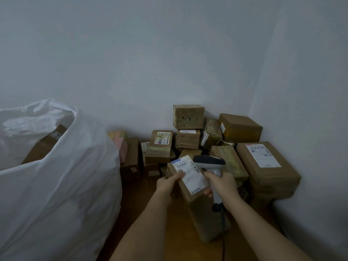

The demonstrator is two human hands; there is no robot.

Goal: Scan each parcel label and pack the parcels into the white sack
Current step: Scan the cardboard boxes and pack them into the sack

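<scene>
- So I've got one brown parcel (195,193) up in front of me, near the middle, held off the floor. My left hand (167,184) grips its left edge, thumb curled over onto the white label (190,173), so the label faces up at me and stays put.
- My right hand (221,185) is wrapped round the grip of the scanner (211,166). The fingers also seem to touch the parcel's right side, so it's kind of braced from both sides.
- The scanner's dark head sits just right of the label's far end, right at its edge. My guess is I'm lining up for the barcode; can't tell if it has read yet.
- Orientation: the parcel's long axis runs near-to-far, slanting a bit left as it goes away from me. The far end is tipped up and the near end hangs lower, toward the wooden floor (146,200). The label runs the same way along the top face.
- The white sack (66,176) is on the left, mouth open and slumped, with a brown box (47,143) showing inside. Handy spot, I reckon: scan, swing left, drop.
- The unscanned pile (216,140) is stacked in the far right corner against the wall, boxes facing every which way. The big one on the right (267,166) has its label up.
</scene>
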